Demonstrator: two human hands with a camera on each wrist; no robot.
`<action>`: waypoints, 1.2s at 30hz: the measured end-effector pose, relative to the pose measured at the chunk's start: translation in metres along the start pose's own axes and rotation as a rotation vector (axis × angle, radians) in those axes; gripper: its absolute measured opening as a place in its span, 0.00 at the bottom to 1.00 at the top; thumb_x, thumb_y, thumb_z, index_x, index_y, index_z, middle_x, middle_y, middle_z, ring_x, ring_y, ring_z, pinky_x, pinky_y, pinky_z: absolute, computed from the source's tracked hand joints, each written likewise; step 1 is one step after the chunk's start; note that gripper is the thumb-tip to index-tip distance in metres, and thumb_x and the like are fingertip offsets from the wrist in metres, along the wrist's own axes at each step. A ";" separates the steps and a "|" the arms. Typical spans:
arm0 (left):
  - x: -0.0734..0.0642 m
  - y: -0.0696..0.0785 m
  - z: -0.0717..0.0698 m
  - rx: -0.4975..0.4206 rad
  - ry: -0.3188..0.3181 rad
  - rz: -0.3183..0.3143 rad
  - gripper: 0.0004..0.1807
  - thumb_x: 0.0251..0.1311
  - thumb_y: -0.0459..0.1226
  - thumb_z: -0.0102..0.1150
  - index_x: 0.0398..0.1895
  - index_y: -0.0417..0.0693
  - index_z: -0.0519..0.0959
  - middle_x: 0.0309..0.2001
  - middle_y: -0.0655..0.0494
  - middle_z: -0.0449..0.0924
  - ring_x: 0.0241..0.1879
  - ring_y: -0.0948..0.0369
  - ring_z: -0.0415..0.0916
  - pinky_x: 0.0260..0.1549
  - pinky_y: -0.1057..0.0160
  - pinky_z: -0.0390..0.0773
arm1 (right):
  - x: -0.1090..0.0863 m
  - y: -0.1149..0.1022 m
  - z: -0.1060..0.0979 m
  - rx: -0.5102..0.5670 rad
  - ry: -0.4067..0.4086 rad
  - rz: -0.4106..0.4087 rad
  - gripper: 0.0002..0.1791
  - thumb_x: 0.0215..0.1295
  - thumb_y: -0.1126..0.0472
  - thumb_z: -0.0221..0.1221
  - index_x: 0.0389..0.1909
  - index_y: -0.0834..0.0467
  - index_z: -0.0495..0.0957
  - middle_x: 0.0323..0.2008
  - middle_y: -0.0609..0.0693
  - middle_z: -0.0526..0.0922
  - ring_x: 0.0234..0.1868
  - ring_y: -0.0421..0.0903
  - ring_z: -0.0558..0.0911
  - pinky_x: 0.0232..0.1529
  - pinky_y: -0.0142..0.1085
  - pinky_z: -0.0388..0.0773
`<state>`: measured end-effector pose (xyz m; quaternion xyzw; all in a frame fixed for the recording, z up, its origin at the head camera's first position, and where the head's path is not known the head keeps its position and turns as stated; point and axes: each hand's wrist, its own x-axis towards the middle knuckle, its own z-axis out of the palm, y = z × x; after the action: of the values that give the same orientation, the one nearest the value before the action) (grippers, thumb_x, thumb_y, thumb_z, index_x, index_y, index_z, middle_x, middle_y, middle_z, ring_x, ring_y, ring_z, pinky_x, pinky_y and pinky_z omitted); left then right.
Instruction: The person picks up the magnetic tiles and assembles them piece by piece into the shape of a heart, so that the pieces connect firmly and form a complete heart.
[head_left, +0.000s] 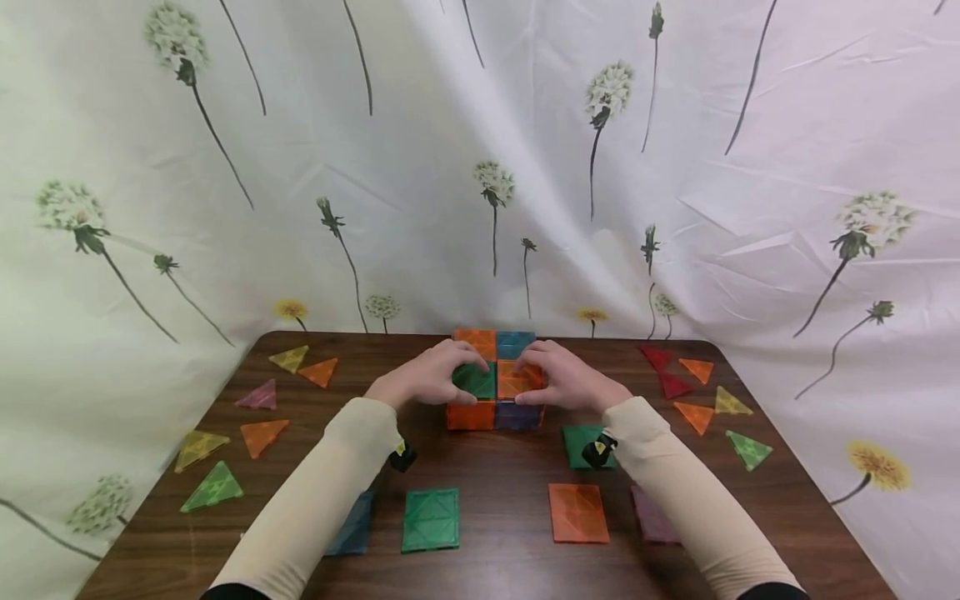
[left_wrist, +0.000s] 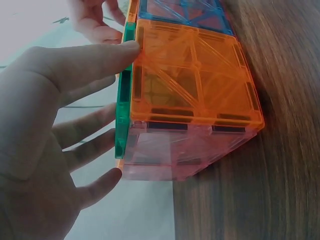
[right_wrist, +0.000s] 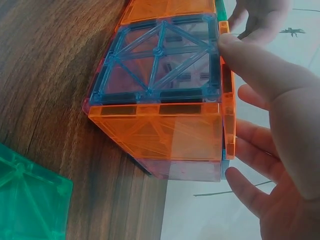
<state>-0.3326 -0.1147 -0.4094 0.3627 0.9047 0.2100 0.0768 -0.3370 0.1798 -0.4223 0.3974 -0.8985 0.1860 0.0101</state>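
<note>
Here, half curled, the left hand [head_left: 429, 375] grips a green tile [head_left: 477, 383], the right hand [head_left: 576, 379] likewise an orange tile [head_left: 517, 383], both atop a tile box [head_left: 471, 417] on the bench [head_left: 502, 525]; some fingertips are hidden. Sleeves [head_left: 315, 483] partly cover a blue tile [head_left: 356, 529] and a purple tile [head_left: 654, 518].
</note>
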 end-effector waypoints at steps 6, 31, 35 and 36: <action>0.000 0.002 -0.001 -0.002 -0.010 -0.021 0.26 0.65 0.46 0.72 0.66 0.55 0.80 0.73 0.47 0.70 0.73 0.44 0.64 0.71 0.38 0.66 | 0.001 0.000 0.000 -0.001 -0.006 -0.002 0.27 0.67 0.40 0.70 0.59 0.52 0.83 0.59 0.48 0.79 0.58 0.48 0.76 0.62 0.48 0.77; -0.033 -0.022 0.023 -0.156 0.265 -0.079 0.31 0.58 0.51 0.78 0.63 0.49 0.82 0.71 0.48 0.71 0.71 0.46 0.67 0.68 0.41 0.71 | -0.028 0.015 0.015 0.113 0.111 0.047 0.28 0.67 0.44 0.71 0.63 0.52 0.81 0.68 0.53 0.72 0.66 0.53 0.76 0.64 0.52 0.77; -0.036 -0.024 0.027 -0.145 0.289 -0.084 0.31 0.59 0.52 0.78 0.62 0.49 0.83 0.70 0.50 0.73 0.71 0.46 0.68 0.68 0.41 0.71 | -0.028 0.014 0.016 0.121 0.121 0.030 0.29 0.65 0.46 0.73 0.63 0.53 0.81 0.69 0.56 0.73 0.66 0.54 0.77 0.64 0.53 0.77; -0.037 -0.024 0.028 -0.142 0.293 -0.087 0.31 0.59 0.52 0.78 0.63 0.49 0.83 0.70 0.50 0.73 0.71 0.46 0.68 0.68 0.41 0.71 | -0.028 0.013 0.016 0.124 0.125 0.029 0.29 0.65 0.47 0.73 0.63 0.54 0.82 0.69 0.56 0.73 0.66 0.54 0.77 0.64 0.53 0.77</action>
<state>-0.3125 -0.1464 -0.4453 0.2823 0.9040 0.3205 -0.0214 -0.3251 0.2026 -0.4462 0.3720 -0.8885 0.2659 0.0389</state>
